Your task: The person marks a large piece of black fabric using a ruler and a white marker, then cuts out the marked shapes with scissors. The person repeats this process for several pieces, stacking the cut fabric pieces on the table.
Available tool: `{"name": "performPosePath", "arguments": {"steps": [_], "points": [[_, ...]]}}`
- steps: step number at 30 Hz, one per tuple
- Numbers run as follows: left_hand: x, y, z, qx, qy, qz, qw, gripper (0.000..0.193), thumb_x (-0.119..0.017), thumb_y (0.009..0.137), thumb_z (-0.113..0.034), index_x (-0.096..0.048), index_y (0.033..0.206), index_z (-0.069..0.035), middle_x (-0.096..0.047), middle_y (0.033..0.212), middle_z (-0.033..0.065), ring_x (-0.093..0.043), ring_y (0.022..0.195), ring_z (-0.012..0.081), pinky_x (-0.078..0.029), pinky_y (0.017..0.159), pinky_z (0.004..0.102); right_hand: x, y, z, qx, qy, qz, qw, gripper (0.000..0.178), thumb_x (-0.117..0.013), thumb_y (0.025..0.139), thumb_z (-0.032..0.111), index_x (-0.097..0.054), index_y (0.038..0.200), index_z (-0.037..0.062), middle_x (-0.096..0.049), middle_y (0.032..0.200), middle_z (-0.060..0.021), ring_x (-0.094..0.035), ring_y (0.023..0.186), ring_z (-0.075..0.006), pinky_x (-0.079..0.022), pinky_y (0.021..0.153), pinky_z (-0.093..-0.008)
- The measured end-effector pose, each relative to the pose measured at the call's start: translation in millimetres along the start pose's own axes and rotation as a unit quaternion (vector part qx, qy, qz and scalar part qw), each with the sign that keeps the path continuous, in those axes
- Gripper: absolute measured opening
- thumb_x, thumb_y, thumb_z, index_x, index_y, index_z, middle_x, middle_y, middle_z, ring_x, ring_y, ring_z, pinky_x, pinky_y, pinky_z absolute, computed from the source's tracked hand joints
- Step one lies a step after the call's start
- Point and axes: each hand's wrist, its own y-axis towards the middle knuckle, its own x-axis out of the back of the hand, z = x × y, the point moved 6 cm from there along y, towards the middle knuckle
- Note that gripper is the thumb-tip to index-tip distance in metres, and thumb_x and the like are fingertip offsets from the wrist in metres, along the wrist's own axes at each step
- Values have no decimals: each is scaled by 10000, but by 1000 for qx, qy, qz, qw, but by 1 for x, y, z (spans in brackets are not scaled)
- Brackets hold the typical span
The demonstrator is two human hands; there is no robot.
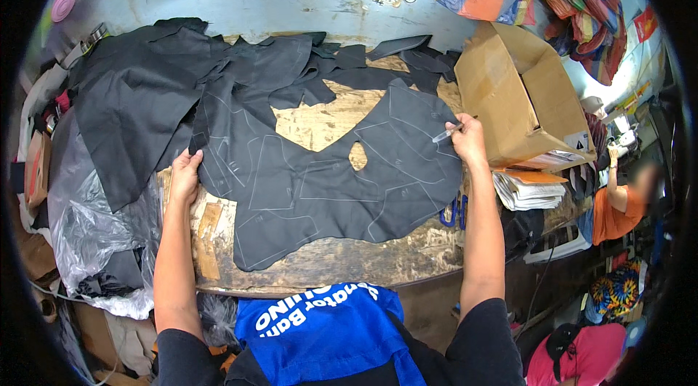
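Note:
An irregular black leather-like sheet [338,200] lies spread on the worn wooden table [378,262], with pale outlines of pattern shapes drawn over it and a hole near its middle. My left hand [186,174] pinches the sheet's left edge between thumb and fingers. At the opposite edge, my right hand [470,142] is closed around a slim pen [443,134], its tip pointing left over the sheet; whether the fingers also grip the material I cannot tell. Blue-handled scissors [454,213] lie beside the sheet, near my right forearm.
More black sheets [138,88] and offcuts are heaped at the left and back. An open cardboard box [494,88] and a paper stack [529,193] stand at right. Clear plastic [80,204] hangs at left. Two people, in orange [622,213] and pink [585,353], are further right.

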Motion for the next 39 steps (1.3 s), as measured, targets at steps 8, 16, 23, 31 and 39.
{"name": "performPosePath", "arguments": {"steps": [8,16,23,31,39], "points": [[-5,-4,-3,-26,-33,13,999,202,-522,916,-87,-596,1087,-9,-658,987,50,-608,810,109,-473,750,236,3,-1,26,69,-12,-16,997,136,-624,788,53,-611,888,-38,-609,670,-111,-542,615,-171,-433,596,-332],[1,-5,1,-37,27,-25,999,206,-508,924,-83,-594,1096,-11,-655,976,36,-594,794,93,-466,742,222,22,-11,75,99,-150,-183,966,200,-633,813,144,-615,925,-21,-643,820,-228,-641,760,-343,-478,678,-400],[-1,-5,0,-73,79,-51,993,284,-511,918,-77,-528,1191,-2,-622,1075,73,-579,891,112,-451,805,231,-42,-37,31,-108,-141,122,977,240,-659,801,238,-638,915,28,-627,643,-166,-611,516,-286,-484,583,-409],[-108,-115,-66,-275,444,-7,853,528,-803,609,-228,-588,1042,-15,-573,1060,158,-516,1026,337,-397,914,420,20,-110,4,-123,-311,-22,942,361,-673,743,150,-602,1048,-30,-623,863,-278,-615,842,-413,-484,751,-461],[-197,-171,-24,-277,453,206,822,288,-728,693,-217,-662,928,-64,-606,934,75,-562,899,255,-450,814,377,36,-183,-42,-150,-178,-126,964,370,-726,682,89,-602,1002,-49,-645,792,-172,-632,663,-295,-508,634,-399]]}}
